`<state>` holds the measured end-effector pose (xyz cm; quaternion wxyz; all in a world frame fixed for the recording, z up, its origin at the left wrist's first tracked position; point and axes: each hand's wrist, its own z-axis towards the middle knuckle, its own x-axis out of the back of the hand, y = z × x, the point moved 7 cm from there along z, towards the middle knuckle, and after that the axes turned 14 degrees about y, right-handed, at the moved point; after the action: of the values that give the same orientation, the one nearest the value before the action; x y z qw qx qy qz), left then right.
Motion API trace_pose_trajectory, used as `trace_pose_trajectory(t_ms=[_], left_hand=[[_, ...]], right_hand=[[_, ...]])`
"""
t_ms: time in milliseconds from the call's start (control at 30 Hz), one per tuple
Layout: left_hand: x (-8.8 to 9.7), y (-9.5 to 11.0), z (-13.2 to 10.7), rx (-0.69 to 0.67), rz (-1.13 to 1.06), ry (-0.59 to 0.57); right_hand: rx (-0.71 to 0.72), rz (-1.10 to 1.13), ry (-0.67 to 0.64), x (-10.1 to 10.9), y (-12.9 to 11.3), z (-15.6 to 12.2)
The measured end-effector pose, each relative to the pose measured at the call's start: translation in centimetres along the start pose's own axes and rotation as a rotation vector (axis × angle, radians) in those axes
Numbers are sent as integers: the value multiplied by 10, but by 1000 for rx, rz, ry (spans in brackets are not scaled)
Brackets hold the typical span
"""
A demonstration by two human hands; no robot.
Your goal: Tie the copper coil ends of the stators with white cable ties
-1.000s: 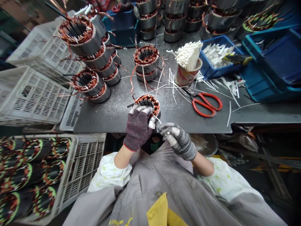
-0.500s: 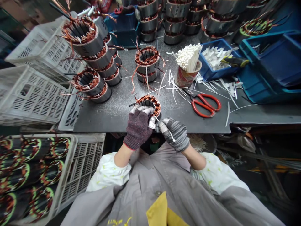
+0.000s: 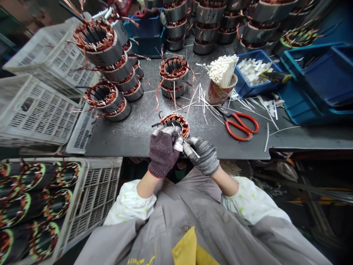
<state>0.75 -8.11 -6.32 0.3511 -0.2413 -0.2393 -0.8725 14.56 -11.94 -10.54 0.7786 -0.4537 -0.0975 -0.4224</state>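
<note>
A motor stator [image 3: 179, 123] with copper windings sits at the near edge of the dark workbench [image 3: 132, 132]. My left hand [image 3: 163, 151], in a dark maroon glove, is closed over the stator's near rim. My right hand [image 3: 202, 154], in a grey striped glove, pinches a thin white sleeve strip [image 3: 192, 151] right beside the stator, touching the left hand's fingertips.
Red-handled scissors [image 3: 241, 126] lie to the right among loose white strips. A cup of white sleeves [image 3: 220, 77], blue bins [image 3: 317, 81], stacked stators [image 3: 110, 70] and another stator [image 3: 173, 75] stand behind. White crates [image 3: 35, 106] sit left; one [image 3: 91, 195] holds finished stators.
My right hand has moved up and left with the white strip, from below the bench edge to against the stator. The left hand has stayed on the stator.
</note>
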Motion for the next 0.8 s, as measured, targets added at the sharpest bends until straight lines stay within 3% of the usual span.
trace_pose_trajectory(t_ms=[133, 233, 300, 433, 500, 567, 800], left_hand=[[2, -11, 3, 207, -58, 10], [0, -7, 8, 168, -126, -51], [1, -2, 11, 96, -126, -57], [4, 4, 11, 15, -33, -24], [4, 6, 9, -9, 15, -15], [5, 7, 9, -25, 39, -10], [8, 11, 8, -138, -65, -96]], right_hand=[[70, 274, -47, 17, 0, -1], [51, 473, -66, 28, 0, 6], [-94, 602, -42, 26, 7, 13], [-488, 796, -87, -5, 25, 13], [-578, 826, -116, -16, 28, 9], [-573, 799, -105, -16, 28, 7], [-337, 539, 7, -6, 22, 21]])
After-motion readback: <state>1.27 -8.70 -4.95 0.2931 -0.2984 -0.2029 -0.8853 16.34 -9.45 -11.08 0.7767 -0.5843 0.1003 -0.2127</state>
